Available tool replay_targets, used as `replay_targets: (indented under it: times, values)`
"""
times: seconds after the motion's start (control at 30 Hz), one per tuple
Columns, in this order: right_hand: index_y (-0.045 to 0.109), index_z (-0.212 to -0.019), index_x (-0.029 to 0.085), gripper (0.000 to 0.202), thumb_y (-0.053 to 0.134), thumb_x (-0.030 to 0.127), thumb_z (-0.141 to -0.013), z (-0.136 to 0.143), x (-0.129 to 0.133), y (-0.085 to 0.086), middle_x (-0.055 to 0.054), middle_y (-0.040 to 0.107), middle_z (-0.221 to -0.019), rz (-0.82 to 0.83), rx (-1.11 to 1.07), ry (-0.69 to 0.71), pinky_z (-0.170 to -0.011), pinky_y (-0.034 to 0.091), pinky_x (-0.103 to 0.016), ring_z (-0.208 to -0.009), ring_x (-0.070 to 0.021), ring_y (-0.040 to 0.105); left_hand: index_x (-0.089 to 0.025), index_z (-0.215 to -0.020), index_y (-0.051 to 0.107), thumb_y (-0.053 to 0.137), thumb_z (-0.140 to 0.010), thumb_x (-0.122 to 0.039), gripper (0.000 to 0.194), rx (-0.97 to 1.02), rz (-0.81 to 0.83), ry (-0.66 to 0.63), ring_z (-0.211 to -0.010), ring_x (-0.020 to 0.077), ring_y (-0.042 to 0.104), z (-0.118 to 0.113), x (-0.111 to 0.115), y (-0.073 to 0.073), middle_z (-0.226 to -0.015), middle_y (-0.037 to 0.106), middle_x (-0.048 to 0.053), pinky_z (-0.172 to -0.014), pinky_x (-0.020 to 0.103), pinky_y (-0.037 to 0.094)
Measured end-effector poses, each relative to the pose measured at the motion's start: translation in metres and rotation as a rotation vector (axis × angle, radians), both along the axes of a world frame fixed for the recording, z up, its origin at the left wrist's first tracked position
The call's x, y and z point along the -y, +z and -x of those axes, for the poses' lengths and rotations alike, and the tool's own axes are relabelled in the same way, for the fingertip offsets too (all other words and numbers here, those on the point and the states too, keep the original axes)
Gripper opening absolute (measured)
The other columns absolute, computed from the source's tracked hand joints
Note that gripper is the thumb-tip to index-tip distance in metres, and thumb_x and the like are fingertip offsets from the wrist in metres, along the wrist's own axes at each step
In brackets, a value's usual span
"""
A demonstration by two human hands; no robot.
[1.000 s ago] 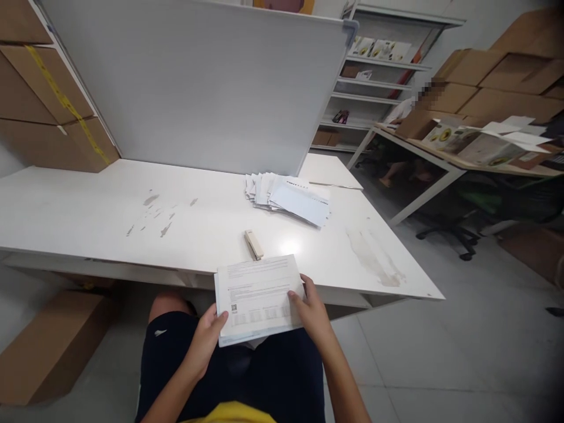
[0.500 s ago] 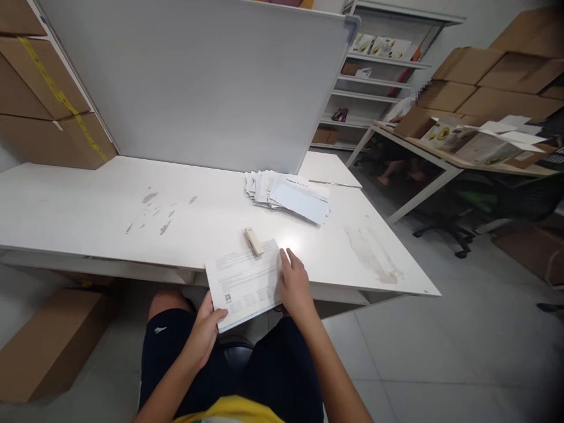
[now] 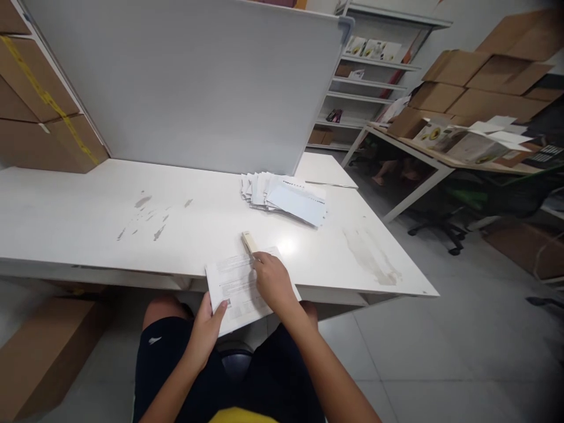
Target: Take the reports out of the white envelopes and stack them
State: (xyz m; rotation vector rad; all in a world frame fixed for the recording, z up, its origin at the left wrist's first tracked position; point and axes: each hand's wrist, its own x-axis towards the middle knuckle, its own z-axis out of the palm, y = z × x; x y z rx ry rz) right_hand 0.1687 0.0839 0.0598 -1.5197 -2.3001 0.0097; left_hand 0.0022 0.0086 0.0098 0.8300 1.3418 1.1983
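My left hand (image 3: 208, 326) grips the lower left corner of a small stack of printed sheets (image 3: 238, 294), thumb on top. The sheets jut over the table's front edge, and a small square code shows beside the thumb. A beige stapler (image 3: 248, 242) lies at the far edge of the sheets. My right hand (image 3: 273, 279) reaches over the sheets with its fingers closed on the stapler's near end, which they partly cover.
A fanned pile of folded papers (image 3: 295, 200) lies farther back on the white table (image 3: 194, 229). Behind it stands a large whiteboard (image 3: 198, 88). Cartons (image 3: 48, 141) are stacked at left. A second desk (image 3: 408, 150) with boxes and an office chair (image 3: 484, 197) are at right.
My right hand has left the right edge of the sheets and moved left and up onto the stapler. My left hand keeps its hold on the sheets.
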Motion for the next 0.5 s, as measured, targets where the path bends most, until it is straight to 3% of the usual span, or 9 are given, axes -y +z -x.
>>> replay_targets:
  times: [0.1,0.27,0.4,0.5]
  values:
    - [0.067,-0.079,0.017,0.033,0.045,-0.006,-0.071,0.000,-0.004,-0.004,-0.010,0.068,-0.101,0.040,-0.004,-0.020,-0.080,0.050,-0.034,-0.089,-0.0224,0.061,-0.017,-0.126,0.054,0.071,-0.072,-0.052,0.066,-0.018,-0.030,-0.024,-0.118,0.0329,0.056,0.005,-0.003,-0.003,-0.126,0.063,0.014,-0.100,0.044,0.045]
    - [0.067,-0.091,0.016,0.033,0.046,-0.002,-0.074,-0.001,-0.007,-0.013,-0.008,0.068,-0.107,-0.004,-0.118,-0.006,-0.085,0.049,-0.031,-0.102,-0.0216,0.058,-0.017,-0.125,0.055,0.070,-0.071,-0.054,0.067,-0.041,-0.030,-0.026,-0.117,0.0329,0.058,0.004,-0.008,0.001,-0.126,0.063,0.014,-0.101,0.045,0.045]
    - [0.066,-0.086,0.016,0.029,0.046,-0.001,-0.074,-0.006,-0.015,-0.008,-0.008,0.069,-0.101,0.002,-0.054,0.064,-0.079,0.047,-0.032,-0.093,-0.0214,0.059,-0.017,-0.117,0.061,0.074,-0.061,-0.059,0.071,-0.106,0.004,-0.050,-0.118,0.0350,0.057,0.012,-0.004,0.027,-0.122,0.066,0.014,-0.100,0.044,0.047]
    - [0.065,-0.083,0.016,0.027,0.047,0.000,-0.072,-0.011,-0.021,-0.001,-0.009,0.068,-0.095,-0.006,-0.037,0.124,-0.074,0.045,-0.031,-0.088,-0.0215,0.058,-0.022,-0.111,0.067,0.077,-0.058,-0.056,0.064,-0.205,0.036,-0.117,-0.113,0.0360,0.061,0.047,0.007,0.060,-0.116,0.069,0.010,-0.093,0.044,0.053]
